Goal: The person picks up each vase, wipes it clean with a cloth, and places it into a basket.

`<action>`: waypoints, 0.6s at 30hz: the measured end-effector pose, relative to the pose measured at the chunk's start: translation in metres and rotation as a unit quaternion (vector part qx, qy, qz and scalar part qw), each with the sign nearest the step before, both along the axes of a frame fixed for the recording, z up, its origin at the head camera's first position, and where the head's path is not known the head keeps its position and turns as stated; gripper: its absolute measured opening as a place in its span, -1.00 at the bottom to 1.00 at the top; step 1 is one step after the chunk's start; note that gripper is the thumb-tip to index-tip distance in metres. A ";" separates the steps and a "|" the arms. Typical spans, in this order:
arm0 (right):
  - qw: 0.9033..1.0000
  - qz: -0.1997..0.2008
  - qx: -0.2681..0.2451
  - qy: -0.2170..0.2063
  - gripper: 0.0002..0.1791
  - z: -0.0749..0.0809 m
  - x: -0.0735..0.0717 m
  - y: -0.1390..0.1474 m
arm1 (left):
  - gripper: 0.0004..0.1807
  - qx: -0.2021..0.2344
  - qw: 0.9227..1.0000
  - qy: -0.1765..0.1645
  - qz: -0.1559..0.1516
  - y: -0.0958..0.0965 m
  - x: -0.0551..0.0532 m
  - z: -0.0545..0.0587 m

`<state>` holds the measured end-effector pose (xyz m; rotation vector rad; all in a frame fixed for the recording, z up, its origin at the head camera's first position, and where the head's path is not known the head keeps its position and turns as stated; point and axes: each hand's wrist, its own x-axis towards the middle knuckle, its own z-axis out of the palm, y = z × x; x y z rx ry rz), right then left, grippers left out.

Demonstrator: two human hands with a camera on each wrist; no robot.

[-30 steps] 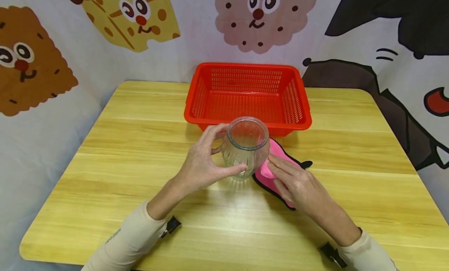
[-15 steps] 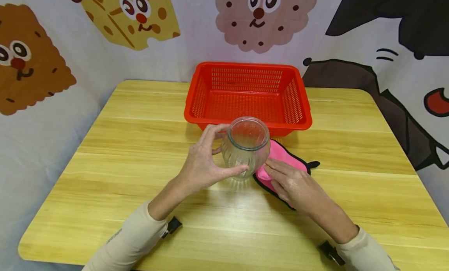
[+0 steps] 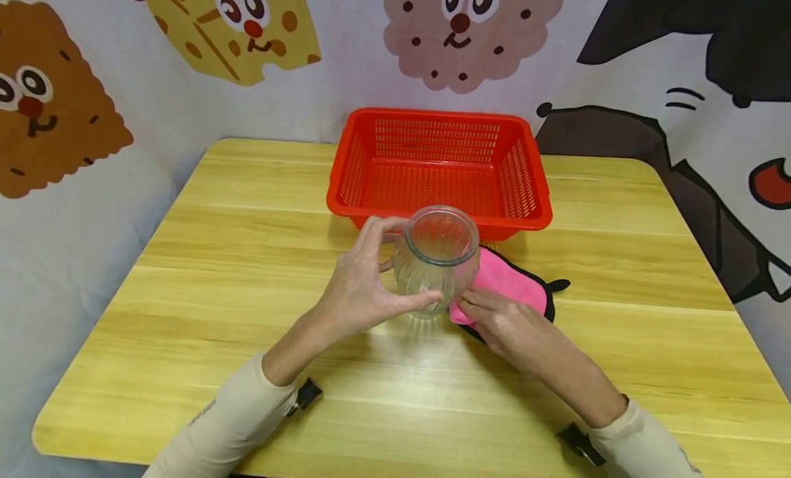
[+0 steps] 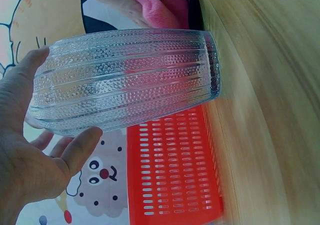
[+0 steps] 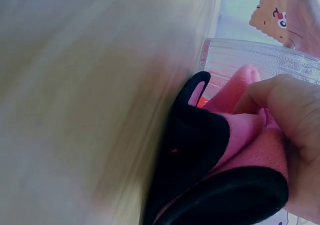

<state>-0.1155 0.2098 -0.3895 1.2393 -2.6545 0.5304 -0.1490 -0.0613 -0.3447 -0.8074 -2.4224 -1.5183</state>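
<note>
A clear, rounded glass jar [image 3: 426, 275] stands upright near the middle of the table, its open rim facing up. Ribs and small raised dots cover its wall in the left wrist view. My left hand [image 3: 361, 282] holds it from the left, thumb across the front and fingers round the back. On the other side my right hand [image 3: 507, 325] grips a bunched pink cloth [image 3: 509, 280] with black edging and a black loop, right at the jar's lower right side. Folds of the cloth [image 5: 250, 140] show between thumb and fingers in the right wrist view.
Just behind the jar is a red plastic basket [image 3: 432, 183] with slotted walls. The wooden table [image 3: 204, 292] has rounded corners, and a curtain [image 3: 346, 45] printed with cartoon figures hangs behind it.
My right hand has slid slightly down and left along the jar's side. The cloth has spread, its black loop shifting right. My left hand and the jar hold nearly the same place.
</note>
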 end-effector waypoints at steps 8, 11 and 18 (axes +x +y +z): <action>1.000 -0.003 0.011 -0.008 -0.47 -0.001 0.000 0.001 | -0.01 -0.015 1.000 0.024 0.014 0.000 0.000 0.002; 0.999 -0.016 0.010 -0.028 -0.48 0.001 0.002 0.002 | -0.01 -0.015 0.999 0.032 0.018 0.000 0.001 0.001; 0.994 -0.072 -0.021 -0.085 -0.44 0.012 0.008 0.012 | -0.02 -0.041 0.998 0.047 0.031 0.001 0.002 0.001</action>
